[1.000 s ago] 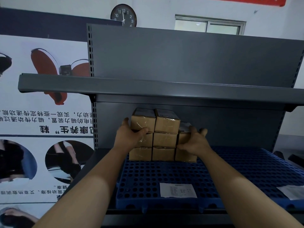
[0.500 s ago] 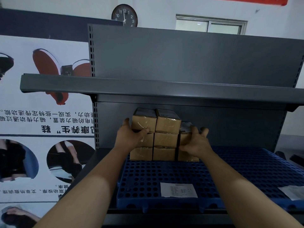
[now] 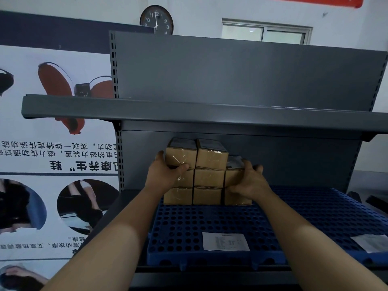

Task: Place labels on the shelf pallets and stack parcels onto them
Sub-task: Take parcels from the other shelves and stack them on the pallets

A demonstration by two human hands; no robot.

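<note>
change: almost nothing has moved since half a second ago; both my hands stay at the same places on the stack, and only the view shifted a little.
left hand (image 3: 165, 175): it clasps the left side of the stack of parcels (image 3: 210, 162). the fingers go round the left face, and the thumb lies on the front where the top and the middle parcel meet.
right hand (image 3: 251, 183): it is clamped on the upper right parcel (image 3: 232, 177), with the fingers over its top and right side and the thumb at its lower front edge.
stack of parcels: brown cartons with clear tape, in three columns that touch each other. the left and middle columns are three high, the right column is two high.
place of the stack: on the rear left part of the blue pallet (image 3: 189, 227), close before the grey back panel. whether it touches the panel i cannot tell.
label (image 3: 225, 241): a white paper lying flat near the front edge of this pallet, well apart from the stack, between my two forearms.
second pallet (image 3: 336, 208): also blue, just beside the first on the right, with a second label (image 3: 371, 242) near its front edge.
upper shelf board (image 3: 189, 114): grey metal, it passes above the stack.
behind: a round clock (image 3: 156, 19) and a window (image 3: 266, 32) on the white wall, and a big poster (image 3: 52, 143) left of the shelf.
</note>
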